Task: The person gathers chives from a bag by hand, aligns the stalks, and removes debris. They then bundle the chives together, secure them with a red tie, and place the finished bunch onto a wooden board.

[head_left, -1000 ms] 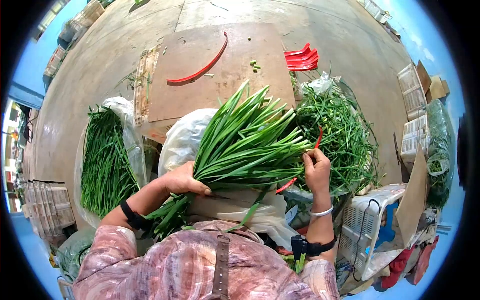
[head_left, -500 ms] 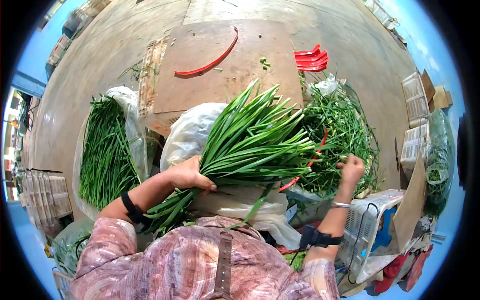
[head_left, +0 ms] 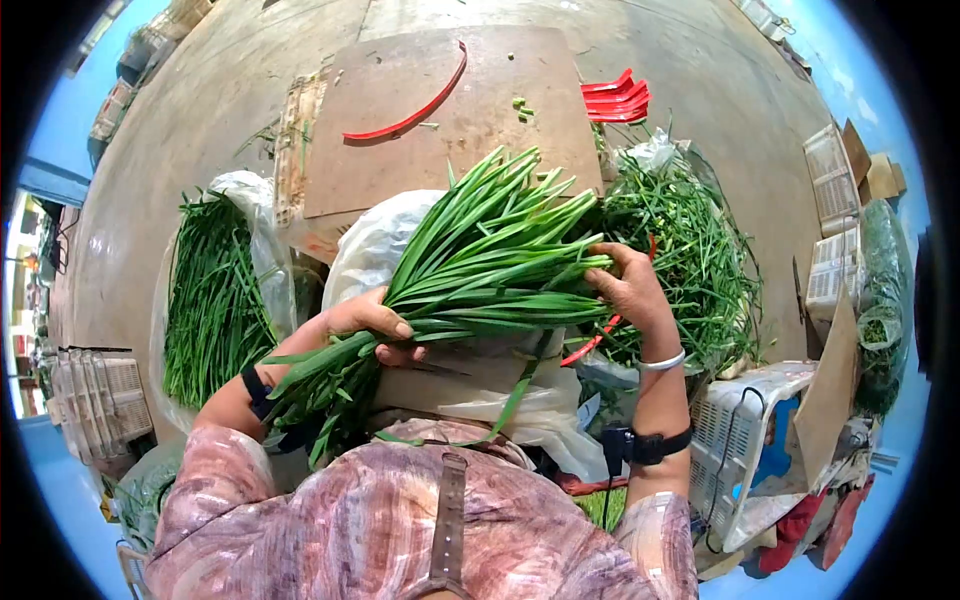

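Observation:
A thick bunch of garlic chives [head_left: 490, 260] lies across my lap, pale stem ends fanned to the upper right and leaf tips hanging to the lower left. My left hand [head_left: 375, 325] is closed around its middle, the thumb on top. At the stem ends, my right hand [head_left: 632, 288] pinches with bent fingers; how many stems are between them I cannot make out. One loose leaf [head_left: 515, 400] dangles below the bunch. Beneath it spreads whitish plastic sheeting [head_left: 470, 405].
Left stands a bag of neatly laid chives [head_left: 210, 300]; right, a heap of tangled greens [head_left: 690, 260]. Ahead, a board [head_left: 400, 85] carries a curved red strip [head_left: 420, 115] and cut stem bits. More red strips [head_left: 617, 102] lie beside it. A white crate [head_left: 725, 450] stands at my right.
My right hand has moved left and up from over the tangled heap to the stem ends. The bunch, still in my left hand, has shifted slightly left, and the dangling leaf hangs differently.

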Demonstrator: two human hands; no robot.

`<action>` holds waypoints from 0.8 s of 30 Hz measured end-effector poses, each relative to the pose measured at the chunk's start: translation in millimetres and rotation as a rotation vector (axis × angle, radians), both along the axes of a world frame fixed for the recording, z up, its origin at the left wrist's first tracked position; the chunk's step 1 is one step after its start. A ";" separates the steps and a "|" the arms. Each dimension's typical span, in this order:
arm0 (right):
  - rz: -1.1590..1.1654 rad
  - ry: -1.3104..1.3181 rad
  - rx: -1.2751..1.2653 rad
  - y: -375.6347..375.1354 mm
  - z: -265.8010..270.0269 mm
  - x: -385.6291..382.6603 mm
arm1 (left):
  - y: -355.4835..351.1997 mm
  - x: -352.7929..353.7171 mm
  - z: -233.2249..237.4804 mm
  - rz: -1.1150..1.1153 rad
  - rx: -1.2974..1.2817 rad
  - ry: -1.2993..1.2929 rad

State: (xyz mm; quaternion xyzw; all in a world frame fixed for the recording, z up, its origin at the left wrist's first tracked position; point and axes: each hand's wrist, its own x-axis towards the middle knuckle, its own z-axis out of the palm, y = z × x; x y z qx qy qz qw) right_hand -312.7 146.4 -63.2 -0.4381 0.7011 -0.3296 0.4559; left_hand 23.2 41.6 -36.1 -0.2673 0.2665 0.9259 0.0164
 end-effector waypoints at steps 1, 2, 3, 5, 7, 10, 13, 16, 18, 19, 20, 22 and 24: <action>-0.080 -0.038 -0.090 2.4 4.9 2.2 | 0.4 0.4 3.7 0.053 -0.008 0.022; -0.113 -0.023 -0.130 6.2 6.9 -3.3 | 3.6 2.5 9.8 0.104 -0.006 0.035; -0.152 -0.160 -0.224 10.6 21.4 2.2 | 6.7 -2.9 31.9 0.137 -0.043 -0.003; -0.169 -0.278 -0.343 18.5 51.0 0.8 | -7.0 9.2 16.3 -0.024 -0.329 -0.057; -0.162 -0.228 -0.396 20.6 48.5 -2.8 | -12.9 6.2 31.6 -0.095 -0.597 -0.160; -0.088 0.031 -0.176 35.0 8.8 -26.7 | -18.1 2.9 31.5 -0.205 -0.885 -0.266; -0.172 0.068 -0.135 51.0 -9.8 -30.5 | -3.2 2.4 17.9 -0.211 -1.309 -0.238; -0.362 -0.269 -0.237 55.4 8.0 -22.2 | 4.8 -0.7 27.4 -0.277 -1.424 -0.285; -0.274 -0.748 -0.374 51.5 13.2 -9.9 | 9.4 -5.4 31.8 -0.207 -1.597 -0.225; -0.236 -0.861 -0.408 46.1 22.3 10.7 | 11.9 -10.0 37.8 -0.216 -1.762 -0.252; -0.201 -0.977 -0.433 41.9 29.0 31.5 | 13.0 -12.1 43.8 -0.218 -1.766 -0.247; -0.363 -0.943 -0.488 37.0 27.8 41.8 | 11.8 -17.7 59.3 -0.333 -2.075 -0.430; -0.379 -0.833 -0.571 37.3 44.5 37.6 | 11.2 -25.0 76.6 -0.278 -2.323 -0.400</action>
